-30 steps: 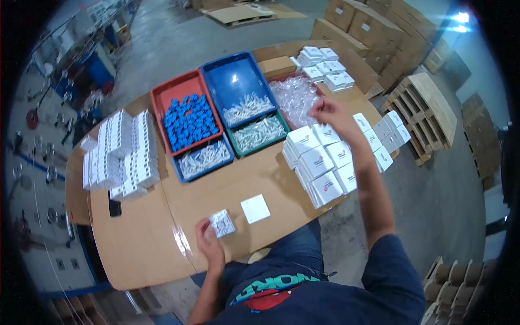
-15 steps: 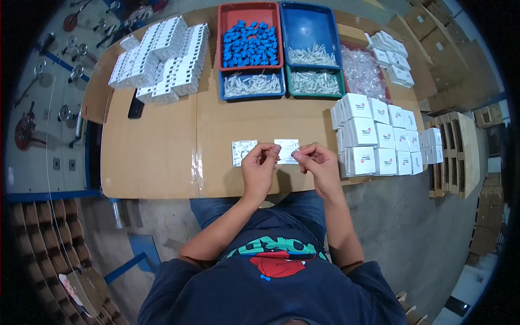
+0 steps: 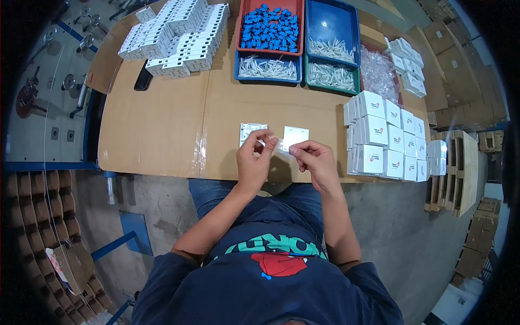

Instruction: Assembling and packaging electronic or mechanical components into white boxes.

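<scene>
Between my two hands is a small clear plastic bag [image 3: 283, 147], pinched at its left edge by my left hand [image 3: 253, 161] and at its right edge by my right hand [image 3: 318, 162]. Both hands are closed, thumbs against fingers, over the near edge of the cardboard-covered table. Just beyond the bag lies a flat white square plate [image 3: 297, 135]. A second white square piece [image 3: 250, 129], with cut-outs and raised details, lies partly hidden behind my left fingers. What is inside the bag, if anything, is too small to tell.
At the back stand a red tray [image 3: 300, 32] of blue parts, a blue bin [image 3: 236, 70] and green bin [image 3: 307, 78] of pale slim pieces, and a larger blue tray [image 3: 331, 21]. White boxes [image 3: 374, 130] are stacked right, white units [image 3: 179, 38] left. A phone [image 3: 143, 79] lies left.
The whole view has shifted, so the table appears higher and further right. My hands have drawn nearer to me relative to the white plate, still pinching the clear bag.
</scene>
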`<move>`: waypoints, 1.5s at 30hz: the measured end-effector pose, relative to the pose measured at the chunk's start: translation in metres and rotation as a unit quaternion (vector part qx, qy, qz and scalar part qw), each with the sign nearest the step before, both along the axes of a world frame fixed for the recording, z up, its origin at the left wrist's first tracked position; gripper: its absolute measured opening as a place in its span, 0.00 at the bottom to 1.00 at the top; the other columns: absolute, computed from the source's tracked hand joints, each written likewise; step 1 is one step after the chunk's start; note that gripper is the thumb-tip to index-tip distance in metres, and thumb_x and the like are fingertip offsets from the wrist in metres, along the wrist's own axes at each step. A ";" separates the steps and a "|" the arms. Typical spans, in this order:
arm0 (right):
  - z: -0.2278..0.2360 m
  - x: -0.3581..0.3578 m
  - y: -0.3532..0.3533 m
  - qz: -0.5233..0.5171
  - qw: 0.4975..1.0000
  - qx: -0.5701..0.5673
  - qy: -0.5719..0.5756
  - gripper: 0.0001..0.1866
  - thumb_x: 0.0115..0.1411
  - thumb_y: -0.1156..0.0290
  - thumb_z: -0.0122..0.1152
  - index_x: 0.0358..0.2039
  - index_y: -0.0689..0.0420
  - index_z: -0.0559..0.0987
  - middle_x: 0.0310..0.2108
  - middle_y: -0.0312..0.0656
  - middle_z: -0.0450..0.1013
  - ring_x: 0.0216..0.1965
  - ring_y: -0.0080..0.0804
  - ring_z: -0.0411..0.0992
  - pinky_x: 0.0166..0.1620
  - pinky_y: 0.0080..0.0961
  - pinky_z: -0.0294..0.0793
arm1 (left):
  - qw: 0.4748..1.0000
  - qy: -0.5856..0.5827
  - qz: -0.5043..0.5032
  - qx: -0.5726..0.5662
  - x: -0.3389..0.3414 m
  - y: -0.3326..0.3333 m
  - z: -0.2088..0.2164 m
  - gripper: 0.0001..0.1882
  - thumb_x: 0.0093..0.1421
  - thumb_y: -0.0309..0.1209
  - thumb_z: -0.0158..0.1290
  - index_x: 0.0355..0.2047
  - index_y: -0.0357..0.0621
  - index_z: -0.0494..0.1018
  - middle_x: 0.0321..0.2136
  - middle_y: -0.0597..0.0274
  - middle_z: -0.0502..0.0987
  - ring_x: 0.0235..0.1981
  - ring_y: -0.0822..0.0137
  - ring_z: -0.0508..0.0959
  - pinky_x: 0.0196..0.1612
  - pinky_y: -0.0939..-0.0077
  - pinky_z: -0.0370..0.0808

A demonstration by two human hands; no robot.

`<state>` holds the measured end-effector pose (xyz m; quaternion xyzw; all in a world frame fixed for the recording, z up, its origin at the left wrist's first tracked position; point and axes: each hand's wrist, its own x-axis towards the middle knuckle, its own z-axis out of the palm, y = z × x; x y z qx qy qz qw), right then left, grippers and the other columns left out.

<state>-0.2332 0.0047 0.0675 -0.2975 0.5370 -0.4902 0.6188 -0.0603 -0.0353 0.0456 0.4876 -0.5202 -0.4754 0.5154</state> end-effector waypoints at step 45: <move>-0.004 0.035 0.022 0.126 0.877 -0.306 0.347 0.06 0.56 0.79 0.68 0.35 0.61 0.80 0.37 0.39 0.76 0.29 0.29 0.75 0.30 0.27 0.73 | 0.978 0.052 -0.198 0.048 0.035 0.021 -0.030 0.16 0.74 0.36 0.43 0.40 0.35 0.74 0.31 0.61 0.77 0.32 0.67 0.77 0.38 0.69 0.73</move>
